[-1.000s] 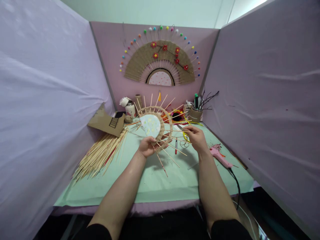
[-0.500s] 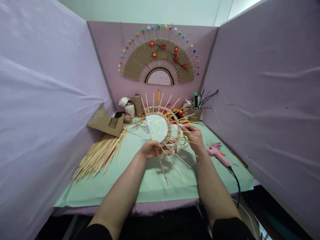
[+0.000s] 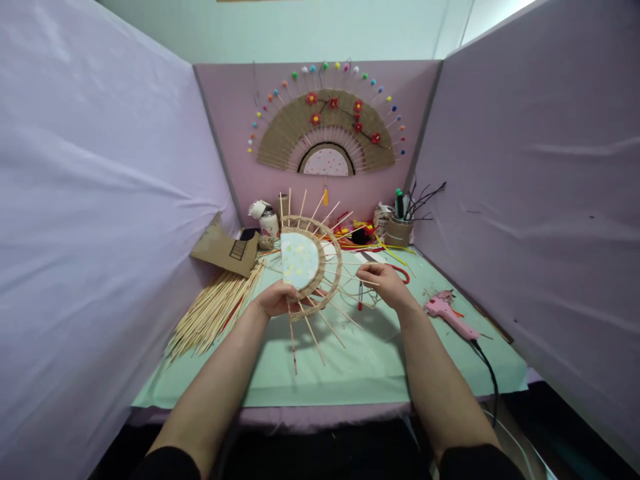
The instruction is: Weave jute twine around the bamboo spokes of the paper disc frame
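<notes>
A half-round woven fan (image 3: 301, 260) with a pale patterned centre, twine bands and thin sticks radiating outward is held up over the table. My left hand (image 3: 280, 298) grips its lower edge, thumb in front and fingers partly hidden behind. To the right of the outer band, my right hand (image 3: 385, 281) is closed in a pinch among the stick ends. A thin strand of twine (image 3: 350, 292) loops below that pinch; the part between the fingertips is hard to see. Red-handled scissors (image 3: 403, 273) lie just behind my right hand.
Bamboo sticks (image 3: 215, 317) and a cardboard piece (image 3: 227, 250) lie at left. A pink glue gun (image 3: 453, 317) with a black cord rests at right. Jars (image 3: 270, 223) and a pen pot (image 3: 399, 231) with twigs stand behind. A large decorated fan (image 3: 285, 133) hangs on the back panel.
My right hand has moved away from the fan's outer band, leaving a gap. The fan and my left hand have shifted left in view. The scissors now show behind my right hand.
</notes>
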`<state>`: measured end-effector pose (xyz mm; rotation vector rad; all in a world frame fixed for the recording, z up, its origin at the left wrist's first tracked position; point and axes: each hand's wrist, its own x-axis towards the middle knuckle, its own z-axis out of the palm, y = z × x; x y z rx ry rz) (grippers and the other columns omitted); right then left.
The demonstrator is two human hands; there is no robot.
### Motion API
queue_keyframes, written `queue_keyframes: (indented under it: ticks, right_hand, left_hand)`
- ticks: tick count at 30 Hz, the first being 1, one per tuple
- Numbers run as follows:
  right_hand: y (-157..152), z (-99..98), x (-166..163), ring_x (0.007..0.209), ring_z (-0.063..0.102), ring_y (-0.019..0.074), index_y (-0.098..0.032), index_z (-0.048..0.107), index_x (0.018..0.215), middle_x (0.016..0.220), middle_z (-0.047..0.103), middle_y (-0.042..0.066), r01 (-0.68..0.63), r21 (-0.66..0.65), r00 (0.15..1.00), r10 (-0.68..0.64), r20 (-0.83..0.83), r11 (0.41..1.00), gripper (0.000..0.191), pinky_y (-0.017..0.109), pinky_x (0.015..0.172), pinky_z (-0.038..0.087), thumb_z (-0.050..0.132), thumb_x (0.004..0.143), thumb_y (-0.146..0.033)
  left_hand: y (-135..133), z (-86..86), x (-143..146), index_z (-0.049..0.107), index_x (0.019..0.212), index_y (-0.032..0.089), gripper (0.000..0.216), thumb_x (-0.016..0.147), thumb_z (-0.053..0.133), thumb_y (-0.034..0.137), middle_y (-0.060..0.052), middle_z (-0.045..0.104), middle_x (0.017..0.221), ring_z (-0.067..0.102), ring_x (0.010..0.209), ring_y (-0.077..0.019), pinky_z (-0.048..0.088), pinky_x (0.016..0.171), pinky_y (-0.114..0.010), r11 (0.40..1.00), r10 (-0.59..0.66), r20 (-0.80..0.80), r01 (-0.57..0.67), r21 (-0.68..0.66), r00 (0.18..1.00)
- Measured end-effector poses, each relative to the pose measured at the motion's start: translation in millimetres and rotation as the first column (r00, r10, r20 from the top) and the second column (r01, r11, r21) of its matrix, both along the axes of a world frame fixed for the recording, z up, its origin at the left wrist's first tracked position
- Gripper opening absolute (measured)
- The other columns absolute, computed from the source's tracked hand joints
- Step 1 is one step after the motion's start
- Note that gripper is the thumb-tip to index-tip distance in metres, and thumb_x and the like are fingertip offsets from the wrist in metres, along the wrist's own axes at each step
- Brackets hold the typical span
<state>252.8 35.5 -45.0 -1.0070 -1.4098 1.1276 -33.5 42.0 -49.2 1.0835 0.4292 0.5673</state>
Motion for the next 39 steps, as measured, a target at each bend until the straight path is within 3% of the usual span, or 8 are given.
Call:
queue_keyframes:
  ticks: [6,10,13,21,26,31,39]
  right_hand:
    - [0.4,-5.6,-4.4,0.050,0.034,0.0053,-0.016,0.063,0.067,0.056,0.045,-0.005,-0.176,-0.163,0.979,0.155,-0.132,0.971,0.032,0.020,0.044,0.027,0.082,0.060,-0.041]
    - [3.2,-6.8,0.6,0.046,0.033,0.0033,-0.016,0.062,0.076,0.056,0.044,-0.007,-0.191,-0.245,0.961,0.130,-0.244,0.951,0.034,0.018,0.042,0.023,0.083,0.058,-0.035]
    - [4.7,-6.2,4.4,0.045,0.036,0.0035,-0.018,0.061,0.088,0.057,0.049,-0.007,-0.144,-0.272,0.962,0.070,-0.263,0.951,0.041,0.017,0.041,0.023,0.084,0.058,-0.033]
    - [5.5,-1.4,16.0,0.041,0.038,0.0040,-0.018,0.060,0.086,0.063,0.065,0.001,-0.034,-0.246,0.981,-0.014,-0.192,0.969,0.039,0.018,0.039,0.023,0.082,0.059,-0.035]
    - [2.7,3.1,22.0,0.043,0.041,0.0045,-0.017,0.059,0.088,0.064,0.067,0.001,-0.044,-0.235,0.974,-0.011,-0.227,0.971,0.041,0.019,0.042,0.026,0.083,0.057,-0.031]
    - [2.4,3.1,23.3,0.054,0.051,0.0079,-0.018,0.062,0.089,0.066,0.066,0.000,-0.029,-0.177,0.947,-0.030,-0.321,0.984,0.039,0.021,0.051,0.037,0.083,0.058,-0.026]
    - [4.5,0.9,22.1,0.055,0.050,0.0062,-0.020,0.064,0.085,0.069,0.065,-0.002,-0.014,-0.149,0.909,-0.049,-0.414,0.989,0.034,0.021,0.055,0.041,0.084,0.058,-0.025]
  left_hand:
    - [-9.6,-12.5,-14.2,0.067,0.112,0.014,0.047,0.065,0.059,0.011,-0.018,0.070,0.112,0.070,0.089,-0.0303,0.053,0.066,-0.032,0.995,0.100,-0.092,-0.098,0.018,0.991]
    - [-10.3,-10.9,-13.5,0.068,0.108,0.011,0.043,0.065,0.061,0.010,-0.019,0.070,0.111,0.070,0.087,-0.0290,0.050,0.057,-0.026,0.989,0.146,-0.124,-0.142,0.041,0.981]
    - [-8.2,-10.9,-16.3,0.068,0.109,0.011,0.044,0.065,0.061,0.008,-0.019,0.071,0.108,0.071,0.086,-0.0292,0.051,0.059,-0.027,0.983,0.181,-0.118,-0.180,0.022,0.976]
    - [-3.6,-14.8,-20.3,0.068,0.105,0.013,0.039,0.067,0.060,0.009,-0.016,0.072,0.106,0.071,0.083,-0.0266,0.051,0.058,-0.026,0.984,0.177,-0.132,-0.175,0.023,0.975]
    - [-5.0,-12.4,-19.4,0.068,0.103,0.012,0.039,0.064,0.062,0.011,-0.016,0.073,0.104,0.071,0.083,-0.0268,0.051,0.059,-0.026,0.977,0.213,-0.175,-0.212,0.022,0.961]
    - [-6.1,-10.8,-19.2,0.068,0.102,0.012,0.039,0.063,0.063,0.012,-0.016,0.073,0.103,0.071,0.079,-0.0252,0.048,0.052,-0.023,0.980,0.200,-0.179,-0.196,0.038,0.963]
    - [-4.1,-15.3,-24.3,0.069,0.102,0.011,0.041,0.061,0.063,0.015,-0.017,0.073,0.102,0.071,0.081,-0.0271,0.054,0.059,-0.027,0.992,0.127,-0.127,-0.125,0.023,0.984]
